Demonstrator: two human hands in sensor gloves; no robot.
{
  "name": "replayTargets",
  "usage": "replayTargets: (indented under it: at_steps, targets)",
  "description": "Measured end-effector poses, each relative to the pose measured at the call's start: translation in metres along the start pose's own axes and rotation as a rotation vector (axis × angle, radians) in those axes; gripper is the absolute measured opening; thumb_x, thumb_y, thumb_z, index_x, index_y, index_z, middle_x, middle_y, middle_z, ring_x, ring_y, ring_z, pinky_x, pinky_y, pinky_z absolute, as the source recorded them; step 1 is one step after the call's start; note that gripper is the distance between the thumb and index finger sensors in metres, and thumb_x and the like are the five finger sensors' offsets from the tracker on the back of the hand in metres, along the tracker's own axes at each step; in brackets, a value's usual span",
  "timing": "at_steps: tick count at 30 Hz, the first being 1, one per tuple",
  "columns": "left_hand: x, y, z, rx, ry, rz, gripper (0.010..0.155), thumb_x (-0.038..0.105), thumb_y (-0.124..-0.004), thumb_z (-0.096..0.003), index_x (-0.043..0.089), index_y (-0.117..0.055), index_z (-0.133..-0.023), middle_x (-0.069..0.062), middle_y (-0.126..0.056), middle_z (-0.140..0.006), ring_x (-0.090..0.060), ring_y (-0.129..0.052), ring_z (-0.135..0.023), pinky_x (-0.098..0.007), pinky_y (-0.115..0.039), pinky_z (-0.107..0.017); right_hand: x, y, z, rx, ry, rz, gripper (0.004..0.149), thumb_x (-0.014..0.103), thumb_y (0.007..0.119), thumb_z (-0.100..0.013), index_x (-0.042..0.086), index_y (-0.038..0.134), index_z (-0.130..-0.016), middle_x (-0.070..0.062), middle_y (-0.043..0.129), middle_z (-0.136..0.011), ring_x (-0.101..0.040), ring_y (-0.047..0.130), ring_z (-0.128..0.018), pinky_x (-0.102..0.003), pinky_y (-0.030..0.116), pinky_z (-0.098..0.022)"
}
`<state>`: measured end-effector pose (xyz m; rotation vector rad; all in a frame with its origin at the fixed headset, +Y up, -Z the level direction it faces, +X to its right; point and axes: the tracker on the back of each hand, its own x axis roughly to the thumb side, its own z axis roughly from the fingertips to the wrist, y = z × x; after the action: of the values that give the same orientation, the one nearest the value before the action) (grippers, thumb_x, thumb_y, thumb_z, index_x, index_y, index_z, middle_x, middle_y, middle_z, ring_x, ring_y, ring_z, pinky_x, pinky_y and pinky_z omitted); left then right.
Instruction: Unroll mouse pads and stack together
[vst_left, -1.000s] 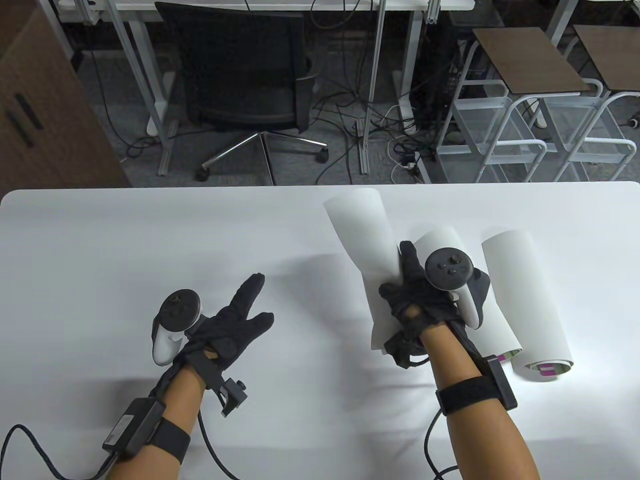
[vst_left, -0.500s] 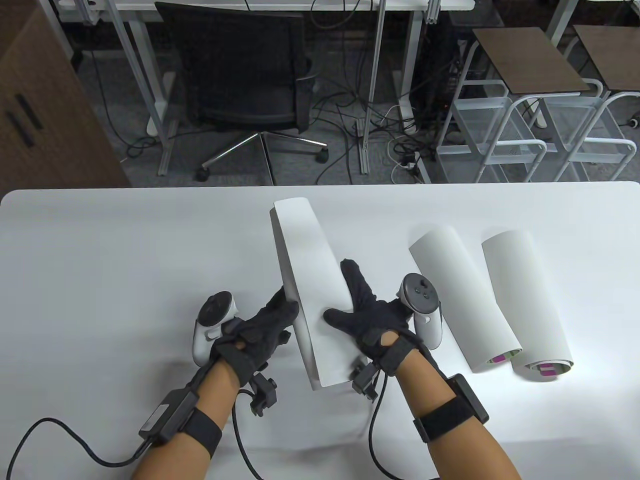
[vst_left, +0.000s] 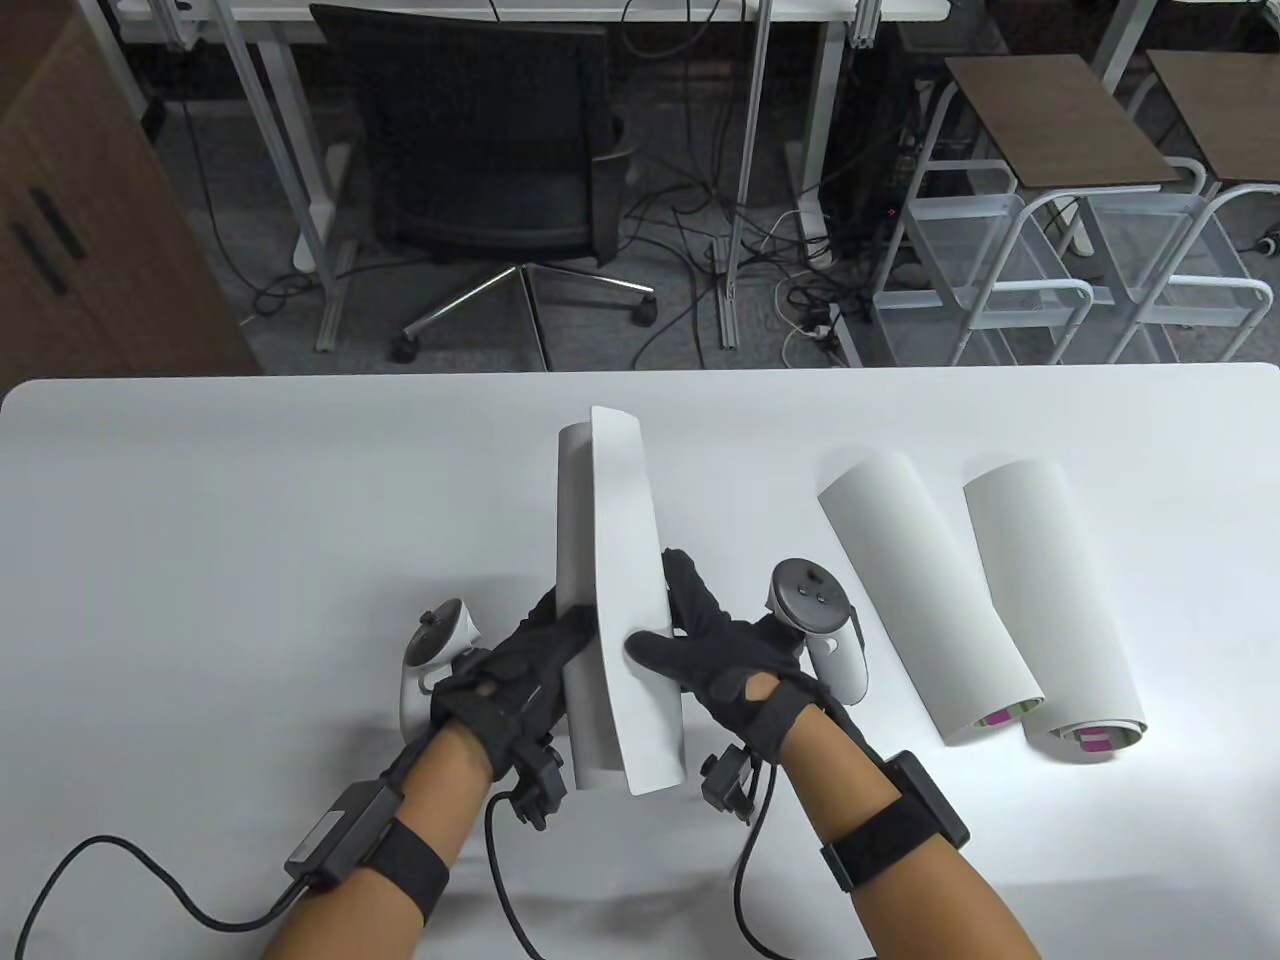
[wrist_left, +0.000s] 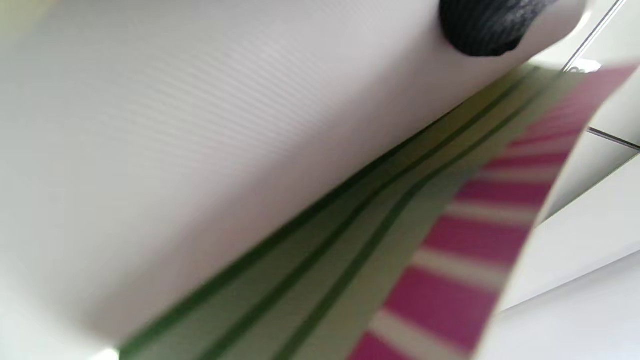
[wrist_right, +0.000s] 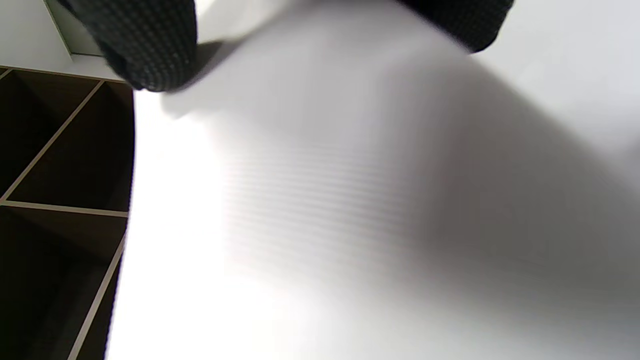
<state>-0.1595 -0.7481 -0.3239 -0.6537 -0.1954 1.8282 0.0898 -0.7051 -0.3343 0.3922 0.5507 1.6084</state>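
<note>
**White roll held between both hands**

White on the outside, the partly unrolled mouse pad (vst_left: 620, 600) stands on edge above the table (vst_left: 200, 520), gripped from both sides. The left hand (vst_left: 520, 670) holds its left flap, a fingertip (wrist_left: 492, 27) pressing the outer face; the right hand (vst_left: 730, 665) clamps the right flap, thumb laid across it. The left wrist view shows green and magenta stripes on the inner face. Right of this pad lie two rolled pads, the nearer (vst_left: 925, 610) and the farther (vst_left: 1050, 600), side by side, touching near their closest ends.
</note>
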Motion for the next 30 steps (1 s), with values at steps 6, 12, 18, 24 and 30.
replayTargets:
  at_steps: [6,12,18,24,30]
  targets:
    - [0.005,0.011,0.004,0.031,-0.011,-0.019,0.074,0.048,-0.073,-0.0576,0.031,-0.027,-0.113,-0.005,-0.062,-0.105,-0.037,-0.077,-0.099,-0.056,-0.069,-0.067,-0.007,-0.018,0.007,0.105,0.014,-0.186,0.105,0.061,0.085,-0.041,0.024,0.006,-0.099,-0.021,0.024,-0.102,-0.055,0.060,-0.091,-0.062,0.062,-0.060]
    - [0.008,0.013,0.006,0.001,-0.016,0.008,0.074,0.048,-0.074,-0.0573,0.029,-0.029,-0.113,-0.005,-0.064,-0.104,-0.037,-0.080,-0.097,-0.055,-0.070,-0.067,-0.013,-0.030,0.009,0.056,0.074,-0.238,0.079,0.034,0.075,-0.050,0.021,0.015,-0.101,-0.019,0.039,-0.100,-0.049,0.076,-0.084,-0.055,0.074,-0.055]
    - [0.007,0.019,0.005,0.004,-0.001,0.007,0.079,0.050,-0.074,-0.0577,0.027,-0.023,-0.113,-0.004,-0.062,-0.104,-0.035,-0.080,-0.097,-0.054,-0.070,-0.067,-0.013,-0.039,0.012,-0.016,0.049,-0.290,0.068,0.019,0.072,-0.047,0.029,0.031,-0.101,-0.017,0.057,-0.095,-0.040,0.094,-0.067,-0.047,0.085,-0.043]
    - [0.002,0.025,0.009,0.120,0.017,-0.064,0.079,0.046,-0.070,-0.0588,0.044,-0.007,-0.107,-0.007,-0.034,-0.114,-0.035,-0.075,-0.099,-0.052,-0.073,-0.064,-0.015,-0.042,0.013,-0.057,0.059,-0.231,0.066,0.017,0.072,-0.047,0.031,0.036,-0.100,-0.018,0.060,-0.093,-0.042,0.096,-0.064,-0.046,0.086,-0.042]
    - [-0.001,0.021,0.010,0.064,0.025,-0.128,0.077,0.055,-0.066,-0.0587,0.044,-0.009,-0.109,-0.009,-0.022,-0.116,-0.041,-0.056,-0.109,-0.061,-0.063,-0.068,-0.008,-0.034,0.012,-0.049,0.045,-0.179,0.066,0.017,0.072,-0.047,0.031,0.036,-0.100,-0.018,0.059,-0.094,-0.044,0.094,-0.065,-0.047,0.085,-0.042]
